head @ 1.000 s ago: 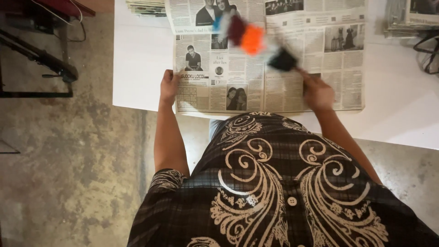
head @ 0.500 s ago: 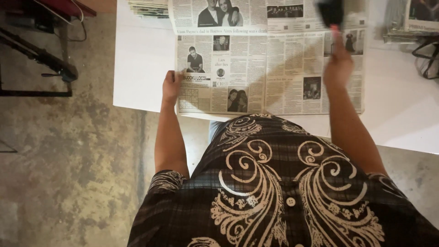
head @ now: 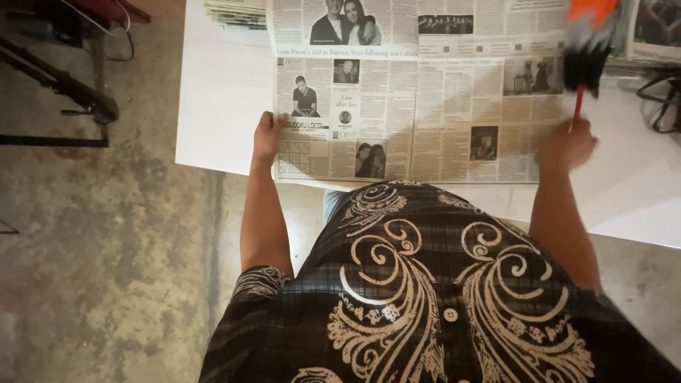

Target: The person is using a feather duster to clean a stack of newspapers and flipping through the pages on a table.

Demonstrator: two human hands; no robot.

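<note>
while the white table (head: 220, 106) and the open newspaper (head: 425, 106) spread on it lie just as they did half a second ago, the right hand (head: 565, 144) has drawn back off the page's right edge, fingers closed round the thin red handle of a blurred duster (head: 587, 50) with black and orange bristles. the left hand (head: 268, 135) still pinches the paper's lower left corner.

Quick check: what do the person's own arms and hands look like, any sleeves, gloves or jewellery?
Both arms are bare from short sleeves down. The sleeves match a dark checked top with cream swirl patterns. The left hand and the right hand are ungloved; the right is blurred. No rings or watch can be made out.
</note>
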